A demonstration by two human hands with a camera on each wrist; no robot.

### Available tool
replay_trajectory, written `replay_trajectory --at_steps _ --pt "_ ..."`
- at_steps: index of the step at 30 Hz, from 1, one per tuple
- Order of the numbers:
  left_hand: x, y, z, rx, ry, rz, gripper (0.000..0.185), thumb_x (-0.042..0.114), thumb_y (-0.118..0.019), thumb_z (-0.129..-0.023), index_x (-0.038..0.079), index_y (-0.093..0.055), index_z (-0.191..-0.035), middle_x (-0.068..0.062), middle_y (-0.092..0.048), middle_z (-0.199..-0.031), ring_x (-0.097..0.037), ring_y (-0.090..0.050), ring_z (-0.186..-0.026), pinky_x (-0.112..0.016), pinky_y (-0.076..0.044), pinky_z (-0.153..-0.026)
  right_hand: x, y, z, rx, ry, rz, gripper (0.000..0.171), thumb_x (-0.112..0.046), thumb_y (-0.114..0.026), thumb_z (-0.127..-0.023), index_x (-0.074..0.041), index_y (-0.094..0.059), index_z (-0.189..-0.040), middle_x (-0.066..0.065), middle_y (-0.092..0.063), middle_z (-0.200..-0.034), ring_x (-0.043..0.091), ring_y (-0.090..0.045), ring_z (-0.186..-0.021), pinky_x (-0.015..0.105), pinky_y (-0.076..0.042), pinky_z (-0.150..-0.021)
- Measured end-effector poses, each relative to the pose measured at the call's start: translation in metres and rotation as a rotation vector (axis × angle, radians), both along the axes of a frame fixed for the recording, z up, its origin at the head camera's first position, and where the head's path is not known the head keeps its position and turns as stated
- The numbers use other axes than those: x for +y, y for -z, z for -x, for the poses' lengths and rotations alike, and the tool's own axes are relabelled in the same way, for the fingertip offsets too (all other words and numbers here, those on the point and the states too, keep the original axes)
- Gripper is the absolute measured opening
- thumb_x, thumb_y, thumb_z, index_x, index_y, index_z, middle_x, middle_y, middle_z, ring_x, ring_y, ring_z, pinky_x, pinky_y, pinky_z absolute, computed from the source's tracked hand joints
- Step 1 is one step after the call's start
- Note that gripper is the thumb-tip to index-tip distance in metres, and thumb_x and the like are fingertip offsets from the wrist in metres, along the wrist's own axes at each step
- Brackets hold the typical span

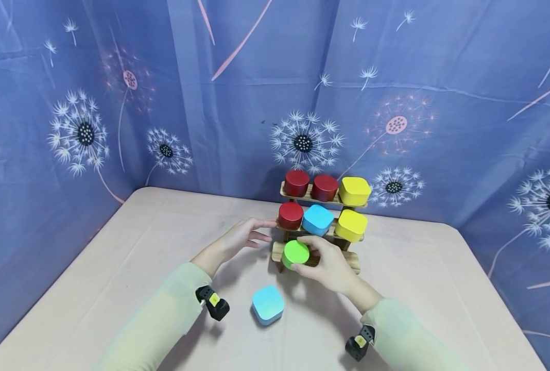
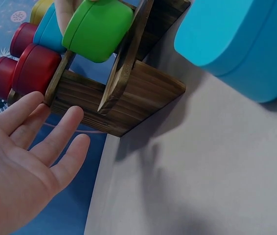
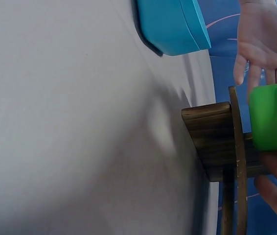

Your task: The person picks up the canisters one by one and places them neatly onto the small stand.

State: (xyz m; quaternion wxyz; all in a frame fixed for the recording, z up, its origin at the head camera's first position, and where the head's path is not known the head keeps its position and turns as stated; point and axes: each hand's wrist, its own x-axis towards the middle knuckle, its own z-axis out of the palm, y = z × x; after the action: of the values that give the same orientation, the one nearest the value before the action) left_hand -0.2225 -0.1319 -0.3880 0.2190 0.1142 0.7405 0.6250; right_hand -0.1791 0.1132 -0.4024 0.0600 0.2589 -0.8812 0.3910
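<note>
My right hand [image 1: 328, 263] pinches a round green tin [image 1: 296, 254] between thumb and fingers, at the left end of the bottom shelf of a three-tier wooden rack [image 1: 319, 260]. In the left wrist view the green tin [image 2: 99, 29] overlaps the lowest board. My left hand [image 1: 240, 238] is held beside the rack's left side, fingers extended and holding nothing, fingertips near the red tin [image 1: 290, 215] on the middle shelf. Right of that red tin sit a blue rounded-square tin [image 1: 318, 220] and a yellow one [image 1: 351, 225].
On the top shelf stand two red tins [image 1: 296, 183] and a yellow tin [image 1: 355, 190]. Another blue tin [image 1: 268, 305] lies on the pale tabletop [image 1: 173, 226] in front of the rack, between my forearms. A blue dandelion-print curtain [image 1: 238, 113] hangs close behind the rack.
</note>
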Motion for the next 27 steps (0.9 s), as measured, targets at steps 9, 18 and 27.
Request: replay_trajectory --at_steps 9,18,27 --pt "0.001 -0.002 -0.002 -0.010 -0.005 0.000 0.053 0.029 -0.023 -0.098 0.007 -0.045 -0.141 -0.010 -0.041 -0.148 -0.037 -0.049 -0.126 -0.054 -0.035 -0.106 -0.002 0.006 0.000 0.003 0.040 -0.007 0.055 -0.030 -0.080 -0.074 -0.010 -0.059 -0.121 0.002 -0.066 -0.110 0.011 -0.061 -0.089 0.030 -0.053 -0.079" --pt "0.001 -0.002 -0.004 -0.020 -0.021 0.006 0.053 0.030 -0.024 -0.097 0.006 -0.046 -0.139 -0.010 -0.042 -0.148 -0.036 -0.051 -0.124 -0.053 -0.037 -0.105 -0.007 0.008 -0.005 0.063 0.159 -0.088 0.050 -0.037 -0.077 -0.077 -0.010 -0.061 -0.116 0.003 -0.068 -0.105 0.012 -0.062 -0.088 0.031 -0.053 -0.077" --pt "0.002 0.000 -0.003 -0.003 -0.010 0.022 0.054 0.031 -0.022 -0.098 0.007 -0.046 -0.139 -0.010 -0.040 -0.149 -0.031 -0.055 -0.121 -0.053 -0.038 -0.104 0.003 0.002 -0.014 0.232 0.263 -0.157 0.047 -0.041 -0.080 -0.072 -0.010 -0.065 -0.104 0.003 -0.070 -0.097 0.017 -0.067 -0.085 0.036 -0.055 -0.072"
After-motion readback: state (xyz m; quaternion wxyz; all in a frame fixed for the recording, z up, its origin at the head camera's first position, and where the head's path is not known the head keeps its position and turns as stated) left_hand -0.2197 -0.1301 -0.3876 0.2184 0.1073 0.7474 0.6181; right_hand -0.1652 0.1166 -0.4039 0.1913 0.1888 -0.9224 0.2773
